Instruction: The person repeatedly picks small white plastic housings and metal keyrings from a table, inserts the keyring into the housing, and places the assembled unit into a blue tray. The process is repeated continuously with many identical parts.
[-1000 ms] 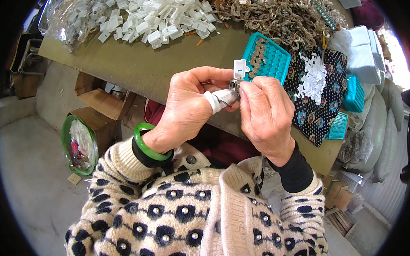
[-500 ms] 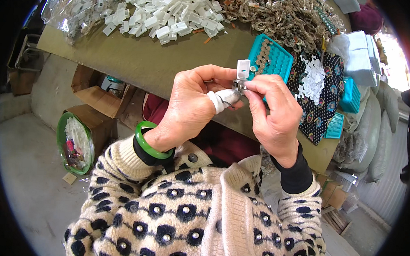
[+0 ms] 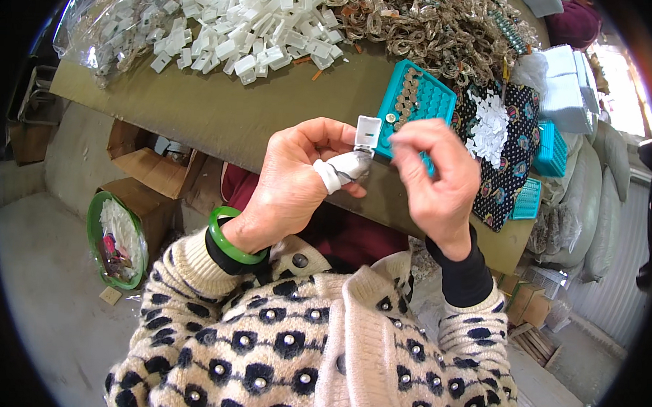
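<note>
A small white plastic clip (image 3: 368,131) sits pinched at the tips of the left hand (image 3: 298,181), propped against its taped thumb. The right hand (image 3: 434,182) hovers just beside it, fingertips drawn narrow as if pinching something too tiny to make out. To seat a part cleanly, I'd keep the clip steady. Just beyond the fingers lies a teal tray (image 3: 423,99) of small metal discs.
</note>
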Motion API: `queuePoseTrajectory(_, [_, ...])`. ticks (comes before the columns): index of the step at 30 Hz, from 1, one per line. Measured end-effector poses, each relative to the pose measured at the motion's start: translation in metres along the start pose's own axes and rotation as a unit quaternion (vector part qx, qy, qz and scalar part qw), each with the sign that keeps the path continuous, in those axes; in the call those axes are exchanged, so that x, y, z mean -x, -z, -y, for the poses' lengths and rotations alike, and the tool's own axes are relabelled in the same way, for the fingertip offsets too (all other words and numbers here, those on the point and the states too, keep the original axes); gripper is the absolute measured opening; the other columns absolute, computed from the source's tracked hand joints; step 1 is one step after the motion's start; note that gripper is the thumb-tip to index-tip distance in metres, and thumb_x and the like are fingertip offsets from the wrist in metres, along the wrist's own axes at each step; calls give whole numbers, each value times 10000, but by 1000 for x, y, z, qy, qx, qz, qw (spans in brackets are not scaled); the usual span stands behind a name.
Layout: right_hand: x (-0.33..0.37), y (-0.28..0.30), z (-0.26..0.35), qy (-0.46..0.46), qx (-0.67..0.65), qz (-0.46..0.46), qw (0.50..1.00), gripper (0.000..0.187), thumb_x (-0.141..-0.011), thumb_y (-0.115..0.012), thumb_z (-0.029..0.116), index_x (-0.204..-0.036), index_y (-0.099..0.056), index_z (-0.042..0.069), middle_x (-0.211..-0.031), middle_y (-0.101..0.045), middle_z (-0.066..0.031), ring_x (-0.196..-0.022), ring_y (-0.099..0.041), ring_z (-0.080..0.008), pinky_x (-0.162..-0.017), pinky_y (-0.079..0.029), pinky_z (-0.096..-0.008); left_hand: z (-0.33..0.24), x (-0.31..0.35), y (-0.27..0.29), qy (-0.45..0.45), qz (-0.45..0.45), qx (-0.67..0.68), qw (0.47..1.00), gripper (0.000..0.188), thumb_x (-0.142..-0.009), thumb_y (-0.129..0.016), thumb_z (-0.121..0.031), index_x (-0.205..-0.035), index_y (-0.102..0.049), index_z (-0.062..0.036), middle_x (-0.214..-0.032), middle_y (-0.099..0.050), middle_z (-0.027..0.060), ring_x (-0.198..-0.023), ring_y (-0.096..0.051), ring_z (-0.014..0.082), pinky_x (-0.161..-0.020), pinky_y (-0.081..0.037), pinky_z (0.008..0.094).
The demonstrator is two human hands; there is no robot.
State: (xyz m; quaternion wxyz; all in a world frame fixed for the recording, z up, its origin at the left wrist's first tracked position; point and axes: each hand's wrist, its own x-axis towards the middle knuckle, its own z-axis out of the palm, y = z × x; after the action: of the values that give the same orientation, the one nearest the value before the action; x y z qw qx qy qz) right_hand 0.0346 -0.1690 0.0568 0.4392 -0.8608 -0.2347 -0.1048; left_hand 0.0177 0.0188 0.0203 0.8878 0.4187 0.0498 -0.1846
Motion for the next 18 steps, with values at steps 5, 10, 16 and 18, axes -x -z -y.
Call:
queuePoseTrajectory(5, [-16, 5, -51, 51, 258, -65, 963, 147, -822, -655, -28, -963, -625, 5, -861, -554, -127, -779, -588, -302, -663, -491, -391, 3, -2, 1, 61, 35, 80, 994, 197, -879, -664, -85, -1042, -570, -25, -848, -584, 37, -613, -524, 102, -503, -486, 280])
queuePoseTrajectory(10, [-13, 7, -69, 68, 274, -26, 959, 139, -769, -666, 1, -896, -619, 34, -799, -516, -92, -749, -545, -283, -643, -449, -393, -1, -7, -1, 57, 51, 36, 996, 249, -908, -660, -149, -1092, -582, 0, -935, -643, 105, -657, -630, 160, -527, -527, 289])
queuePoseTrajectory(16, [-19, 16, -61, 56, 257, 7, 965, 165, -735, -709, 35, -868, -610, 42, -810, -532, -85, -764, -553, -283, -666, -450, -388, -11, -14, -6, 79, 89, 93, 989, 280, -974, -529, -38, -1249, -578, -23, -1237, -600, 271, -944, -702, 335, -684, -608, 360])
queuePoseTrajectory(18, [-22, 18, -57, 61, 247, 2, 967, 167, -729, -720, 48, -847, -601, 49, -799, -525, -80, -760, -546, -272, -664, -446, -388, -11, -16, -7, 86, 82, 108, 987, 277, -967, -557, -49, -1242, -591, -46, -1197, -618, 279, -975, -692, 347, -692, -608, 369])
